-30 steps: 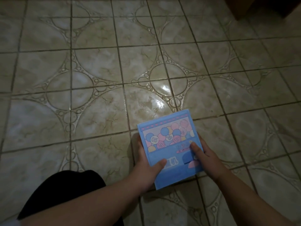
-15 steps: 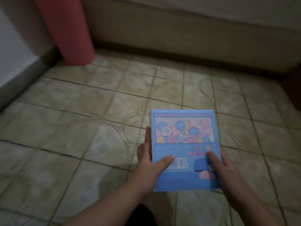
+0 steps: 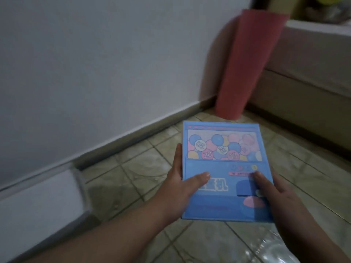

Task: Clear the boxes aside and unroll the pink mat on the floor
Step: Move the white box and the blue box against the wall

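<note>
Against the white wall (image 3: 95, 63), in the corner beside the bed base (image 3: 303, 103), we see the rolled pink mat (image 3: 247, 63) standing upright on the tiled floor (image 3: 133, 177). Nearer, we hold the blue box (image 3: 222, 168) above the floor, left hand (image 3: 182, 185) and right hand (image 3: 273, 192) gripping its sides, thumbs on top.

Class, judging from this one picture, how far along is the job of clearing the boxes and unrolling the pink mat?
Done: nothing clearly finished. In hand: the left hand and right hand grip the blue box above the tiled floor, not yet set aside. Left: the pink mat stands rolled up in the corner, untouched.
</note>
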